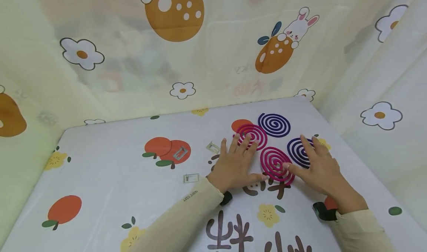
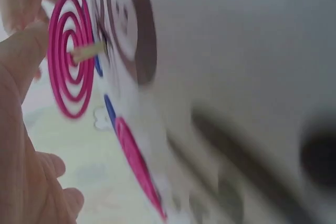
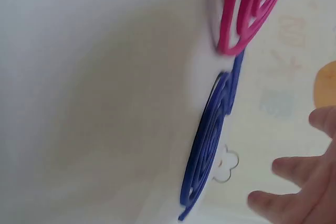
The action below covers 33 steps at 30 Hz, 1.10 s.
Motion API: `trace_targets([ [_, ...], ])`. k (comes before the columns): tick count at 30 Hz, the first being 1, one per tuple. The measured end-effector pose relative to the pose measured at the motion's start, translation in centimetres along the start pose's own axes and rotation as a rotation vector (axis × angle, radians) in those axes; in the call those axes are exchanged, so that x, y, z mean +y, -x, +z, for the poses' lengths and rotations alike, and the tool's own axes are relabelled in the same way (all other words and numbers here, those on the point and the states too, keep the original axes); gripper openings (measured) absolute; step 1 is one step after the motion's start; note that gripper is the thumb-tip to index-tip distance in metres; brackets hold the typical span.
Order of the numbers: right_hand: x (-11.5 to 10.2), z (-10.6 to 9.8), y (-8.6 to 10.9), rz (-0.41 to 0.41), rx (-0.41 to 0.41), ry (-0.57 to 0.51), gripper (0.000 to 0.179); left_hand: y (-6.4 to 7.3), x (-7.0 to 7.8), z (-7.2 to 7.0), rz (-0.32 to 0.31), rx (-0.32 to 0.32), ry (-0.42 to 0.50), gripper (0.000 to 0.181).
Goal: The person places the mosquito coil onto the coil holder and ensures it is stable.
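Fingers spread wide, the left hand (image 1: pixel 233 168) is lying over a pink spiral coil (image 1: pixel 255 133) and the right hand (image 1: pixel 318 170) over a dark-blue spiral coil (image 1: pixel 298 152), while a nearer pink spiral coil (image 1: pixel 275 163), likely light, stiff, brittle, is sitting between the hands, best gripped by its rim.

Pink coils (image 1: pixel 277 164) and blue coils (image 1: pixel 274 125), right of centre: smooth, opaque and mainly matt, their exact material not determinable. Small stands (image 1: pixel 180 153), near centre: thin sheet metal with a dull shine. Table cover (image 1: pixel 110 192), lower frame: smooth, printed, faintly lustrous; cloth or plastic cannot be told. Curtain (image 1: pixel 133 103), upper frame: thin, translucent, printed, softly creased. Sleeves (image 1: pixel 180 215), lower edge: matt cloth, lightly wrinkled.
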State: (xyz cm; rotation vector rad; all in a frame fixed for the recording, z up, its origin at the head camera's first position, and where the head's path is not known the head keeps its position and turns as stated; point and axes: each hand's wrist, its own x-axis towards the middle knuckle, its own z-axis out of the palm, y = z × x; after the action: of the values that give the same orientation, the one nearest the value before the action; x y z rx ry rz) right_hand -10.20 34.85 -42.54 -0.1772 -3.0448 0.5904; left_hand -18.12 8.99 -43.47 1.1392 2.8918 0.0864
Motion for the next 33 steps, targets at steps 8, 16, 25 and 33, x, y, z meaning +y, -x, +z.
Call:
trace_targets([
  [8,2.6,-1.0,-2.0,0.078,-0.066,0.086,0.119,-0.2,-5.2,-2.0,-0.062,-0.065,-0.004,0.112],
  [16,5.0,-1.7,-4.0,0.106,-0.123,0.095,0.121,-0.3,-10.1,-2.8,-0.108,-0.095,0.061,0.113],
  [25,5.9,-1.9,-5.7,0.084,-0.175,0.006,0.123,-0.6,-12.7,-2.6,-0.111,-0.150,0.206,0.082],
  [33,6.4,-2.1,-6.3,0.100,-0.224,0.009,0.117,-0.7,-13.9,-2.1,-0.070,-0.138,0.321,0.042],
])
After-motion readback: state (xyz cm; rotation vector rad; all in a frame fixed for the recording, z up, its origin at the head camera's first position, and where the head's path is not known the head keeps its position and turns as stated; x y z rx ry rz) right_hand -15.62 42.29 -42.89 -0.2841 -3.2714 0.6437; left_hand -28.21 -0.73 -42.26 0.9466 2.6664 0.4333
